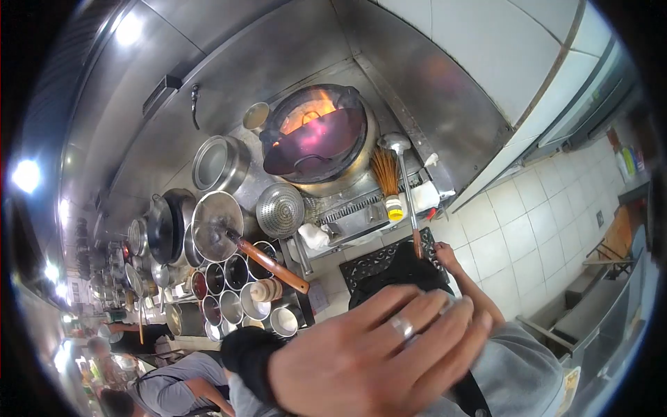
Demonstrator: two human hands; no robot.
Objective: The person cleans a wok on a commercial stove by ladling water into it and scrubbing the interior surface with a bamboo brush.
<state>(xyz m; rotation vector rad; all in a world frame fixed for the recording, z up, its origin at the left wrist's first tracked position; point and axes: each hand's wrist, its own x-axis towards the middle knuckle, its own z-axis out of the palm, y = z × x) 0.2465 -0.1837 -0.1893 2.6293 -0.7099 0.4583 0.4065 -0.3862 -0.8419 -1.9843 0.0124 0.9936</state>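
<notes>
My left hand (382, 351) fills the foreground close to the camera, its back facing up. It wears a ring (401, 325) and a black wristband (251, 361). The loosely bent fingers reach right, and nothing shows in them. Lower down, my right hand (445, 255) is beside the wooden handle of a ladle (407, 187), with a small gap between them; its fingers look loosely apart. That ladle rests on the stove edge next to a bamboo brush (386, 177). Behind, a wok (323, 142) sits tilted on a burner with flames at its far side.
A perforated skimmer (280, 210), a metal pot (215, 165) and a wooden-handled strainer (217, 226) lie left of the burner. Several seasoning containers (233, 306) stand in front. Other people (170, 382) are at the lower left. Tiled floor (511, 215) extends right.
</notes>
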